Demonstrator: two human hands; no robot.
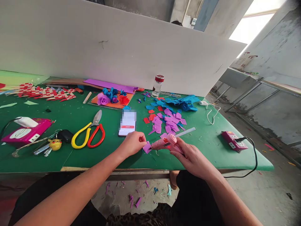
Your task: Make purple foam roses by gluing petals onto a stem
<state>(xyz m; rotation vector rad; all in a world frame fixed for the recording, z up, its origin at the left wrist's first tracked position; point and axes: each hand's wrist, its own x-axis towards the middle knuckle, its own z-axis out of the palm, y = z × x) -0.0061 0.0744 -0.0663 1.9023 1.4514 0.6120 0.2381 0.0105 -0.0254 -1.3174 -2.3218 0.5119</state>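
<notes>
My left hand [134, 143] pinches the edge of a small purple paper piece [147, 147] near the table's front edge. My right hand [191, 156] is wrapped round the handle of a pink glue gun [167, 142], with a clear glue stick [185, 132] poking out of its back. The gun's nozzle points left and meets or nearly meets the right side of the purple piece. Just behind the gun lies a loose pile of purple paper pieces [172, 121], with red pieces [152, 116] at its left. A phone [127, 123] lies behind my left hand.
Scissors [94, 128] with yellow and red handles lie left of the phone. Paper flowers [113, 96], a red-capped jar [157, 86] and blue paper [185, 103] are farther back. Magenta power sockets sit at left [28, 131] and right [234, 141]. A white board [131, 47] stands behind.
</notes>
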